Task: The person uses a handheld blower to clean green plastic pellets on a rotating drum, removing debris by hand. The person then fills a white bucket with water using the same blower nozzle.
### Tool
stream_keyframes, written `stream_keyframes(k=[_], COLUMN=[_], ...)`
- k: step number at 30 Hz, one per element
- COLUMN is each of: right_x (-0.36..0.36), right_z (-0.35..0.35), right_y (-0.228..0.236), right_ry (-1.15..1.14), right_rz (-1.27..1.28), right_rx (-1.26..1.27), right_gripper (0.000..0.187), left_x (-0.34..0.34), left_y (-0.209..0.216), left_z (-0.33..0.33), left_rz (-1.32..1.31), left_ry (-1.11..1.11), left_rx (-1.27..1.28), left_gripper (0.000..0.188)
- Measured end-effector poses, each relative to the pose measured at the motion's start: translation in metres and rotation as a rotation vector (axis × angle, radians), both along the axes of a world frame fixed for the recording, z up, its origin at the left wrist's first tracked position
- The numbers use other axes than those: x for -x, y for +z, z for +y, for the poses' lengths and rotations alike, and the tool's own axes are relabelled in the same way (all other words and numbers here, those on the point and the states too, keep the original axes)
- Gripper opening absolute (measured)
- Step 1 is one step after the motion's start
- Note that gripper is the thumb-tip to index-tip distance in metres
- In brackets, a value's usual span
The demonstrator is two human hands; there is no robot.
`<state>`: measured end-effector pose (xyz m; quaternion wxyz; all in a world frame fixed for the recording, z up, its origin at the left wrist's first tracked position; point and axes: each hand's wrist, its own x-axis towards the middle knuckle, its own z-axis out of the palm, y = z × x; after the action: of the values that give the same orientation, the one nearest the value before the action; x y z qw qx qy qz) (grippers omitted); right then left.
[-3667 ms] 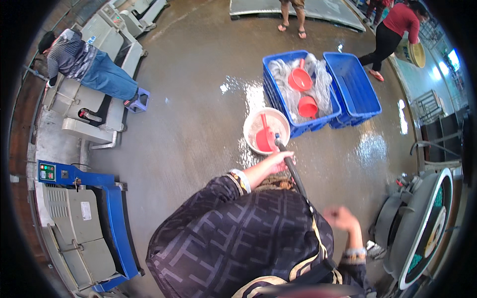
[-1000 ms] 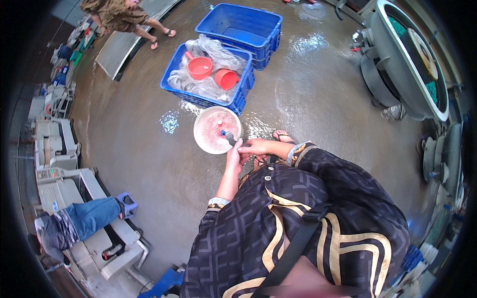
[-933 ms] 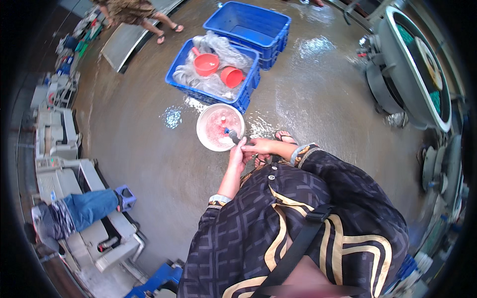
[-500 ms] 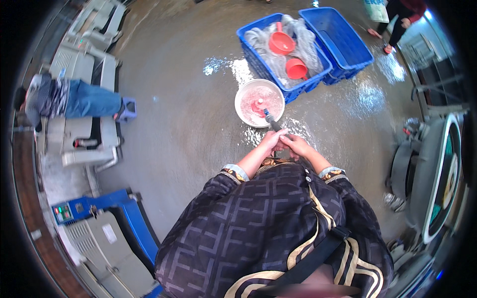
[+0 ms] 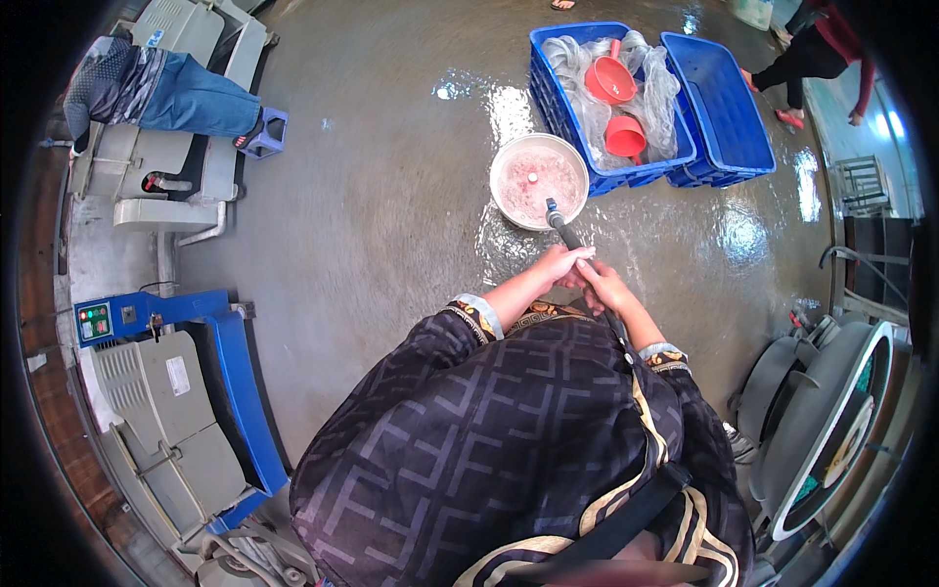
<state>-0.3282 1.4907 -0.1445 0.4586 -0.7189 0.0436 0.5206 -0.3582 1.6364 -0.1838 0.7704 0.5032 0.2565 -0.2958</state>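
Observation:
In front of me, both my hands are closed round a dark hose point(image 5: 568, 236) with a blue fitting near its far end. My left hand point(image 5: 558, 265) grips it from the left, and my right hand point(image 5: 608, 286) meets it from the right, lower down. The hose's tip points into a round white bucket point(image 5: 498, 203) on the wet floor. Frothy pinkish liquid point(image 5: 548, 176) fills much of the bucket, and a small white knob shows at its middle. Beyond stands a blue crate point(image 5: 548, 103) holding clear plastic sheeting point(image 5: 659, 88) and two red dippers point(image 5: 611, 80).
A second blue crate point(image 5: 719, 93) stands right of the first. Grey machines point(image 5: 166, 391) line the left side, where a person in jeans point(image 5: 196, 93) leans over one. A large round fan point(image 5: 831, 430) is at right. Another person point(image 5: 822, 59) is at the far right.
My view has shifted, so the bucket and crates sit further right and higher. Red in the bucket's liquid looks paler. The person at far right has changed position. My hands keep hold of the hose.

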Motion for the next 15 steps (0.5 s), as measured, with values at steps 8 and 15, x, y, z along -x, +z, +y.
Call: stream_keyframes(k=[8,15], right_x=[0.004,0.000], right_z=[0.003,0.003], right_y=[0.013,0.007], right_ry=[-0.028,-0.003], right_rz=[-0.056,-0.019], right_rx=[0.020,0.020], right_gripper=[0.063,0.077], left_x=[0.000,0.001], left_y=[-0.003,0.003], left_z=[-0.002,0.000], left_rz=[-0.003,0.011], left_ry=[-0.010,0.024], left_rx=[0.013,0.009], left_gripper=[0.042,0.042])
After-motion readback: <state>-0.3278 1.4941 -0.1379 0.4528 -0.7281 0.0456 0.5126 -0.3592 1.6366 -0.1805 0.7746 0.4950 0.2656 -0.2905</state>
